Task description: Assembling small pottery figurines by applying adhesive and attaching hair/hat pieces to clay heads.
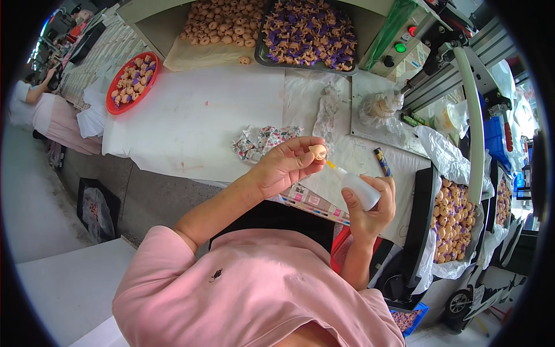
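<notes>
Between the thumb and fingers of my left hand (281, 168) sits a small peach-coloured doll head (317, 151), its hollow side turned toward the right. My right hand (373, 213) is wrapped round a white squeeze bottle (359, 191), tilted up to the left. The bottle's thin yellow nozzle tip (330, 165) is at the lower right of the head; whether it touches, I cannot tell. A crumpled floral cloth (263, 141) lies on the table just beyond my left hand.
At the back are a pile of doll heads (222, 23) and a black tray (269, 58) of small peach-and-purple pieces. A red basin (151, 87) stands at left, a press machine (428, 75) at right. A black tray (417, 225) holds more pieces. Another person (55, 115) sits far left.
</notes>
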